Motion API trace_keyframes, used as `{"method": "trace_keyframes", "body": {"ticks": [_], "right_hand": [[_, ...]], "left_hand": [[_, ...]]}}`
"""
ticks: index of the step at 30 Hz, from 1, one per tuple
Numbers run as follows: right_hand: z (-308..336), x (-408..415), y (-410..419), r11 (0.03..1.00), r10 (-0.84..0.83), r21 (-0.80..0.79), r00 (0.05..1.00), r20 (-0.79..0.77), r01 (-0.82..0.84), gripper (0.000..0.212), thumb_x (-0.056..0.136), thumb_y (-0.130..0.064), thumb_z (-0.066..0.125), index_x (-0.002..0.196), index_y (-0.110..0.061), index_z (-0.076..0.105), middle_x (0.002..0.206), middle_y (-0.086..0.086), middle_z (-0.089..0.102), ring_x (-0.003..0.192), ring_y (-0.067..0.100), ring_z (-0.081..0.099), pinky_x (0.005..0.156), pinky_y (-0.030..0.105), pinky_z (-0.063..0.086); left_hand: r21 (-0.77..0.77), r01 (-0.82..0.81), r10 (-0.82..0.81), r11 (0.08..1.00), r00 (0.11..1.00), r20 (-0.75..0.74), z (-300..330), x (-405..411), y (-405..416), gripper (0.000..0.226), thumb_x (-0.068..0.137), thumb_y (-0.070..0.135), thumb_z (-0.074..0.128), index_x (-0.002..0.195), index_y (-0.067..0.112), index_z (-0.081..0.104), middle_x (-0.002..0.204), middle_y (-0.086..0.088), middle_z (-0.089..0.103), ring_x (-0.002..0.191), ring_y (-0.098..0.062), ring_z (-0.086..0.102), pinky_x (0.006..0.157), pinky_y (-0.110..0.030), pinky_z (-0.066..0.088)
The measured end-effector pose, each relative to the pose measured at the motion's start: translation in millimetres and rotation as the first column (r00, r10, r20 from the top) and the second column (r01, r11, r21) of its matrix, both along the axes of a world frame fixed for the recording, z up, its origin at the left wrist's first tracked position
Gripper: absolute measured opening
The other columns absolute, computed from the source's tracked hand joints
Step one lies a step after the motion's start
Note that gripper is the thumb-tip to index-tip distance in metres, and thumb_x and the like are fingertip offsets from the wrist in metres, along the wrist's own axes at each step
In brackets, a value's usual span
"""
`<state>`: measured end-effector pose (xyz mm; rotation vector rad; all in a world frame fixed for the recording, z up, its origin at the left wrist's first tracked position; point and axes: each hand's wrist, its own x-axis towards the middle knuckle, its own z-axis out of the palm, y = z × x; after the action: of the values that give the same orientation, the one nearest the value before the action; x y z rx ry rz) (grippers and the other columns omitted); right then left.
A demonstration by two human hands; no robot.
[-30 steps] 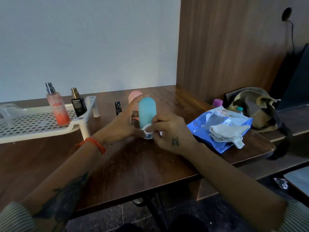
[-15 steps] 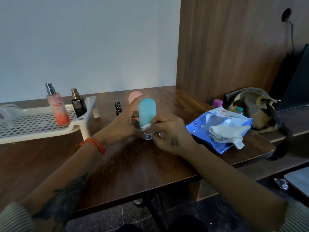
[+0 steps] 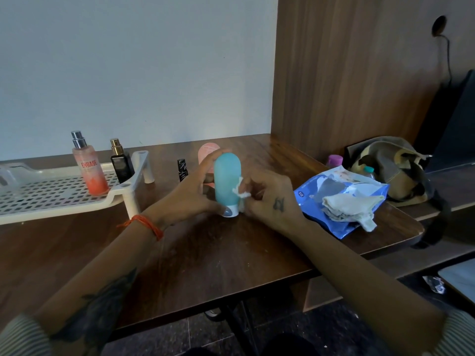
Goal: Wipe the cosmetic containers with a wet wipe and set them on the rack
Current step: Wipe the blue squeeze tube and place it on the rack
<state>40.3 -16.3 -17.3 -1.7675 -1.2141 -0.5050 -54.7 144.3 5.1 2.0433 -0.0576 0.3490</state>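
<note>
My left hand (image 3: 190, 196) holds a teal squeeze bottle (image 3: 226, 181) upright, white cap down, just above the brown table (image 3: 205, 253). My right hand (image 3: 270, 201) pinches a small white wet wipe (image 3: 240, 192) against the bottle's right side. The white rack (image 3: 51, 194) stands at the left. On it are a pink Engage spray bottle (image 3: 88, 168) and a small black perfume bottle (image 3: 120, 163). Behind my left hand a pink bottle (image 3: 207, 152) is partly hidden. A thin black tube (image 3: 182, 169) stands on the table beside the rack.
A blue wet-wipe pack (image 3: 334, 201) with crumpled used wipes (image 3: 349, 206) on it lies at the right. Behind it sit a purple-capped container (image 3: 335, 160) and a tan bag (image 3: 393, 168). A wooden partition (image 3: 347, 73) rises at the right; the table's edge is close below my arms.
My right hand has slid the wipe from the bottle's cap up along its right side. The left hand still holds the bottle in the same spot.
</note>
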Motion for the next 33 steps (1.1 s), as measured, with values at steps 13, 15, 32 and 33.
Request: {"method": "trace_keyframes", "body": {"ticks": [13, 15, 32, 33], "right_hand": [[0.4, 1.5, 7.6, 0.990, -0.080, 0.130, 0.987, 0.136, 0.062, 0.012, 0.076, -0.006, 0.064, 0.088, -0.007, 0.065, 0.090, 0.005, 0.068, 0.078, 0.018, 0.063, 0.068, 0.026, 0.054], [-2.2, -1.3, 2.6, 0.998, -0.012, 0.064, 0.990, 0.142, 0.003, 0.011, 0.071, -0.006, 0.067, 0.081, -0.009, 0.064, 0.081, 0.002, 0.067, 0.070, 0.014, 0.061, 0.060, 0.027, 0.051], [4.0, -18.5, 16.1, 0.990, 0.066, -0.139, 0.786, 0.615, 0.026, 0.027, 0.076, -0.007, 0.057, 0.099, -0.001, 0.068, 0.099, 0.014, 0.065, 0.084, 0.031, 0.058, 0.073, 0.037, 0.054], [4.1, -20.6, 13.8, 0.984, 0.113, -0.176, 0.791, 0.601, -0.007, 0.030, 0.079, -0.010, 0.048, 0.100, -0.001, 0.068, 0.098, 0.013, 0.064, 0.082, 0.030, 0.057, 0.071, 0.035, 0.052]], "left_hand": [[0.003, 0.010, -0.010, 1.000, 1.000, 0.002, 0.4, 0.4, -1.8, 0.107, 0.059, -0.005, 0.082, 0.133, 0.047, 0.027, 0.120, -0.001, 0.055, 0.101, -0.021, 0.062, 0.078, -0.027, 0.056], [0.011, 0.003, -0.003, 1.000, 1.000, -0.006, 0.0, 0.8, -0.7, 0.110, 0.054, 0.004, 0.083, 0.140, 0.040, 0.024, 0.121, -0.004, 0.056, 0.100, -0.023, 0.063, 0.078, -0.030, 0.056], [0.069, 0.029, -0.033, 0.997, 0.997, 0.064, -1.1, 4.2, -1.8, 0.106, 0.050, 0.007, 0.084, 0.137, 0.028, 0.027, 0.120, 0.004, 0.056, 0.107, -0.009, 0.060, 0.085, -0.022, 0.052], [0.082, 0.026, -0.031, 0.996, 0.998, 0.059, -0.5, 4.4, -2.0, 0.106, 0.049, 0.011, 0.083, 0.136, 0.030, 0.026, 0.117, 0.004, 0.057, 0.102, -0.008, 0.061, 0.083, -0.022, 0.052]]}}
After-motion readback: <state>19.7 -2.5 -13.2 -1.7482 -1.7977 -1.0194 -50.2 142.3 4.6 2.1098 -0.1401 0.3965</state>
